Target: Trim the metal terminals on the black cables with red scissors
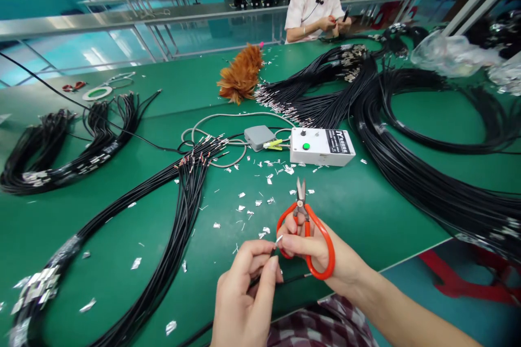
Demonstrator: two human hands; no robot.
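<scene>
Left hand (pixel 244 287) pinching black wire (pixel 260 280), right hand (pixel 317 249) gripping scissors (pixel 305 227)

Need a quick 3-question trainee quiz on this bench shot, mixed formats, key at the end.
1. Multiple choice: What does the right hand hold? A) the feather duster B) the orange-handled scissors C) the roll of tape
2. True or false: The left hand pinches a thin black wire near its tip, close to the right hand.
3. Fill in: The white box on the green table has a round ____ button on top.

Key: 1 B; 2 true; 3 green.
</scene>
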